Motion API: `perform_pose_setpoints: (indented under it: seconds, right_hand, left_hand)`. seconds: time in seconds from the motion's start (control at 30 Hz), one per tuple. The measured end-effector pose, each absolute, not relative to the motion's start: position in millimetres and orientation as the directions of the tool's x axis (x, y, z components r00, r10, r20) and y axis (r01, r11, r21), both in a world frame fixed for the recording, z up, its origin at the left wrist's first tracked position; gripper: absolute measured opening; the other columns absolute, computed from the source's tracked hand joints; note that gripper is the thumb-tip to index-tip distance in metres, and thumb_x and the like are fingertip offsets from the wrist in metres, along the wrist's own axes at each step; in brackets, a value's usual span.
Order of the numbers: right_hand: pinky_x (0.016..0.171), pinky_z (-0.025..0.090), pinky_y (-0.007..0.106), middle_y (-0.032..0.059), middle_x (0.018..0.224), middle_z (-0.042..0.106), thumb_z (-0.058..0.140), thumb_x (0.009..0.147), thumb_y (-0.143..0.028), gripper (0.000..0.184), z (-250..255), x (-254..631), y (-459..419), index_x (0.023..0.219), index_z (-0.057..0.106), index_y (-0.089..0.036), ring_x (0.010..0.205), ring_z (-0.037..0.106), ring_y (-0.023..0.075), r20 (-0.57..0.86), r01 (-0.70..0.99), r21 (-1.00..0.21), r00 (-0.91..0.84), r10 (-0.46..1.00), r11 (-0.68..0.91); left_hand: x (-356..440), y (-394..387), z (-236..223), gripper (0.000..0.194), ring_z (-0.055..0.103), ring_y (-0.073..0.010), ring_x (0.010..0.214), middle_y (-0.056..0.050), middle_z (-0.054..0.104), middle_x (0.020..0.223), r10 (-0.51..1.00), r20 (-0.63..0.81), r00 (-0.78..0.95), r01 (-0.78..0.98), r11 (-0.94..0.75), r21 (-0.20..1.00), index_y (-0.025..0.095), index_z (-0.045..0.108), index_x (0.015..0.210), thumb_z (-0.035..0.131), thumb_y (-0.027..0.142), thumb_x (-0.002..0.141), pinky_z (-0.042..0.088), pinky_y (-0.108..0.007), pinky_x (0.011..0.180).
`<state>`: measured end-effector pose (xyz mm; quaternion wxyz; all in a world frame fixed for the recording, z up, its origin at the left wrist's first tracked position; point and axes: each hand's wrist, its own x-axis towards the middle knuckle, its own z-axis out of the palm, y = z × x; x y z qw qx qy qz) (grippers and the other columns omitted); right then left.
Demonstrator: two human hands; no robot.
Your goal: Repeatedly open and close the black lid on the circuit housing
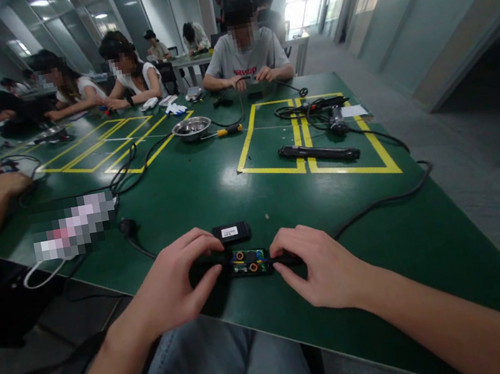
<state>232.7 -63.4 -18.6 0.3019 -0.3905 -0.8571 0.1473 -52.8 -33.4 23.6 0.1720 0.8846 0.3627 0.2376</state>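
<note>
An open black plastic case with a green circuit board (251, 264) lies on the table's near edge, two copper coils showing on the board. At its left end my left hand (183, 276) curls its thumb and fingers around the black cable, largely hidden beneath them. My right hand (316, 262) pinches the black cable (289, 259) where it enters the case's right end. Just behind the case rests a black cover (232, 232) with a white printed label, apart from both hands. A black plug (128, 228) lies on the left, its cord running towards my left hand.
On the green table (202, 189) stand a metal bowl (192, 129) and a yellow-handled screwdriver (229, 130). A black tube (319, 153) and coiled cables (308, 109) lie within yellow tape. A blurred pale object (78, 227) is left; co-workers sit opposite and left.
</note>
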Motion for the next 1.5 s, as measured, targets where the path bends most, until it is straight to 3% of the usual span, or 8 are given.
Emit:
perform_pose_setpoints:
  seconds: [0.13, 0.3, 0.6, 0.77, 0.9, 1.07, 1.27, 1.5]
  right_hand:
    - [0.073, 0.046, 0.035, 0.0063, 0.093, 0.073, 0.058, 0.096, -0.012, 0.010, -20.3, 232.3, -63.2, 0.099, 0.062, -0.020, 0.078, 0.063, 0.0208, 0.422, 0.578, -0.470, -0.517, 0.745, 0.668]
    - [0.072, 0.046, 0.035, 0.0068, 0.094, 0.074, 0.057, 0.100, -0.013, 0.009, -22.6, 233.3, -63.3, 0.102, 0.063, -0.019, 0.077, 0.063, 0.0206, 0.439, 0.572, -0.475, -0.504, 0.743, 0.669]
    - [0.072, 0.043, 0.035, 0.0064, 0.092, 0.073, 0.056, 0.099, -0.013, 0.010, -21.8, 236.0, -64.9, 0.098, 0.063, -0.019, 0.076, 0.063, 0.0199, 0.428, 0.570, -0.461, -0.528, 0.733, 0.680]
    - [0.074, 0.043, 0.035, 0.0071, 0.092, 0.074, 0.054, 0.102, -0.015, 0.012, -20.9, 236.2, -64.2, 0.096, 0.064, -0.019, 0.077, 0.063, 0.0205, 0.395, 0.573, -0.481, -0.533, 0.748, 0.663]
    - [0.077, 0.043, 0.037, 0.0069, 0.092, 0.075, 0.055, 0.102, -0.016, 0.013, -19.6, 235.9, -63.6, 0.095, 0.065, -0.020, 0.081, 0.065, 0.0218, 0.374, 0.578, -0.491, -0.536, 0.757, 0.652]
    - [0.077, 0.041, 0.037, 0.0061, 0.088, 0.072, 0.058, 0.097, -0.014, 0.009, -17.0, 234.7, -63.2, 0.093, 0.062, -0.021, 0.081, 0.063, 0.0229, 0.386, 0.603, -0.467, -0.519, 0.763, 0.647]
    - [0.080, 0.042, 0.039, 0.0031, 0.083, 0.068, 0.064, 0.086, -0.013, 0.011, -16.6, 233.9, -62.8, 0.089, 0.058, -0.022, 0.077, 0.061, 0.0220, 0.384, 0.604, -0.484, -0.504, 0.774, 0.633]
    - [0.081, 0.042, 0.039, 0.0029, 0.084, 0.069, 0.063, 0.088, -0.012, 0.010, -17.3, 233.4, -61.9, 0.089, 0.059, -0.022, 0.077, 0.062, 0.0215, 0.393, 0.595, -0.485, -0.507, 0.767, 0.641]
  left_hand:
    - [-67.4, -41.9, 5.1, 0.015, 0.072, -0.0194, 0.090, -0.005, 0.076, 0.099, 0.725, 0.324, 0.608, 0.541, -0.677, 0.499, 0.021, 0.074, 0.108, 0.059, 0.020, 0.105, 0.057, -0.028, 0.081]
    - [-68.6, -35.4, -5.0, 0.023, 0.072, -0.0199, 0.095, -0.006, 0.077, 0.106, 0.677, 0.400, 0.618, 0.538, -0.735, 0.413, 0.024, 0.077, 0.117, 0.057, 0.019, 0.109, 0.056, -0.030, 0.084]
    - [-68.4, -38.4, -5.7, 0.026, 0.073, -0.0174, 0.092, -0.007, 0.076, 0.105, 0.671, 0.364, 0.646, 0.499, -0.732, 0.464, 0.021, 0.077, 0.117, 0.052, 0.016, 0.111, 0.059, -0.026, 0.084]
    - [-67.7, -39.0, 0.4, 0.025, 0.071, -0.0198, 0.093, -0.008, 0.075, 0.104, 0.658, 0.357, 0.663, 0.525, -0.749, 0.405, 0.022, 0.078, 0.112, 0.054, 0.017, 0.110, 0.059, -0.031, 0.084]
    - [-54.4, -26.0, 11.8, 0.021, 0.068, -0.0273, 0.110, -0.011, 0.072, 0.126, 0.687, 0.335, 0.645, 0.608, -0.727, 0.319, 0.023, 0.080, 0.098, 0.061, 0.020, 0.105, 0.057, -0.045, 0.098]
    - [-37.8, -0.5, 10.8, 0.025, 0.071, -0.0281, 0.117, -0.010, 0.075, 0.131, 0.726, 0.219, 0.651, 0.617, -0.675, 0.403, 0.024, 0.079, 0.126, 0.069, 0.025, 0.103, 0.057, -0.046, 0.106]
    - [-40.2, -13.8, 16.6, 0.026, 0.071, -0.0244, 0.110, -0.008, 0.077, 0.121, 0.678, 0.323, 0.660, 0.571, -0.732, 0.371, 0.027, 0.081, 0.128, 0.062, 0.026, 0.109, 0.059, -0.039, 0.099]
    - [-39.8, -11.9, 5.2, 0.028, 0.075, -0.0250, 0.110, -0.010, 0.080, 0.122, 0.694, 0.248, 0.676, 0.599, -0.713, 0.364, 0.026, 0.081, 0.130, 0.062, 0.030, 0.109, 0.061, -0.039, 0.100]
